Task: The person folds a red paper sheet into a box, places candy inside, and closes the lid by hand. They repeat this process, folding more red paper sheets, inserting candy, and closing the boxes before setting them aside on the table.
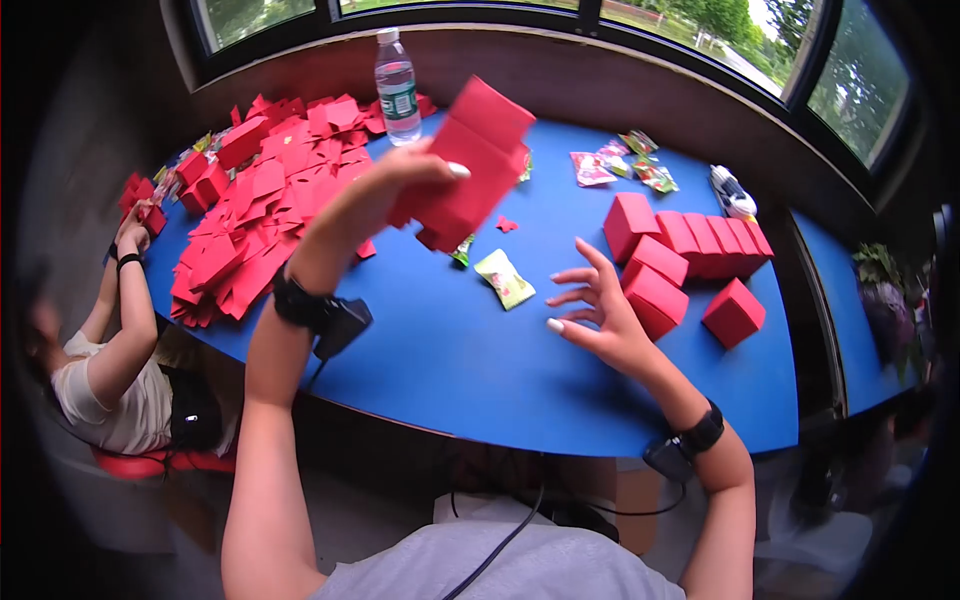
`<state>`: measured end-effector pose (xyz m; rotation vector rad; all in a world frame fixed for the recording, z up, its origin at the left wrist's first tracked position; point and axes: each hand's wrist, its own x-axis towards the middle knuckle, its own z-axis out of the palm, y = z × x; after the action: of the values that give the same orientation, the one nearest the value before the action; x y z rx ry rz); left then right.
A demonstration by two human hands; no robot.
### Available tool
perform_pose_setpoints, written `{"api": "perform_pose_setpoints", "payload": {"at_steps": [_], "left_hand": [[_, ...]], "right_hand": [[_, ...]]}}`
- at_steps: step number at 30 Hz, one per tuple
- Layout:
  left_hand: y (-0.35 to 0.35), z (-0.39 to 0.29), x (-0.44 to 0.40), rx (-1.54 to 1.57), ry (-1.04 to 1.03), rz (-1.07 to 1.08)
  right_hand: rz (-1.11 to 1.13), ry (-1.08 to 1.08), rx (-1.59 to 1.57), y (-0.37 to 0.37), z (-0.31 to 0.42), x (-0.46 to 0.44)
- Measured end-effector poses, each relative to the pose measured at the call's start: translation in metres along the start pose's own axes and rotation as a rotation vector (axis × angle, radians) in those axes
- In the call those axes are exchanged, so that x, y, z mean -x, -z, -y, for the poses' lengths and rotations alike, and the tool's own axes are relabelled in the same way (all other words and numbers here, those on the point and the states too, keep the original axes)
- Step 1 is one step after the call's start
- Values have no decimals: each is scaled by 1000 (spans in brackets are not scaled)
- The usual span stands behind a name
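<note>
The left hand (428,168) is closed around the edge of a partly folded red carton (478,150), its thumb laid on the side that shows and its other fingers mostly hidden. The carton is raised over the far middle of the blue table (440,370), tilted, with a flap standing out at its far end. The right hand (600,312) holds nothing; its fingers are spread and loosely curved, thumb apart, over the table between a green-and-white candy packet (505,279) on its left and the folded boxes on its right. Each wrist wears a black strap with a small dark device.

Just left of the carton, a heap of flat and half-folded red cartons (265,195) covers the far left of the table. A clear water bottle (398,95) with a green label and white cap stands upright at the heap's far right edge. Near the carton lie a small red scrap (507,224) and a green packet (462,250) partly hidden by it. Several candy packets (622,163) are scattered on the far right.

Folded red boxes (700,245) stand grouped on the right side, with one red box (734,313) apart, nearer. At the far left, a co-worker's hands (140,222) hold a red carton piece (152,217).
</note>
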<state>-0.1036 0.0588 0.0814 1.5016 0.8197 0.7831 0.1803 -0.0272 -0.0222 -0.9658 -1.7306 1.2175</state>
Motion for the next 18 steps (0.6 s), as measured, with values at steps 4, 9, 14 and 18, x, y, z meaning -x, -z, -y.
{"api": "perform_pose_setpoints", "payload": {"at_steps": [4, 9, 14, 18], "left_hand": [[-87, 29, -7, 361, 190, 140], [-106, 45, -20, 132, 331, 162], [-107, 52, -20, 175, 364, 276], [-97, 62, -20, 152, 136, 365]], "right_hand": [[-280, 520, 645, -1, 8, 1], [-527, 646, 1237, 5, 31, 6], [-262, 562, 647, 8, 17, -6], [-197, 324, 341, 6, 20, -5]]}}
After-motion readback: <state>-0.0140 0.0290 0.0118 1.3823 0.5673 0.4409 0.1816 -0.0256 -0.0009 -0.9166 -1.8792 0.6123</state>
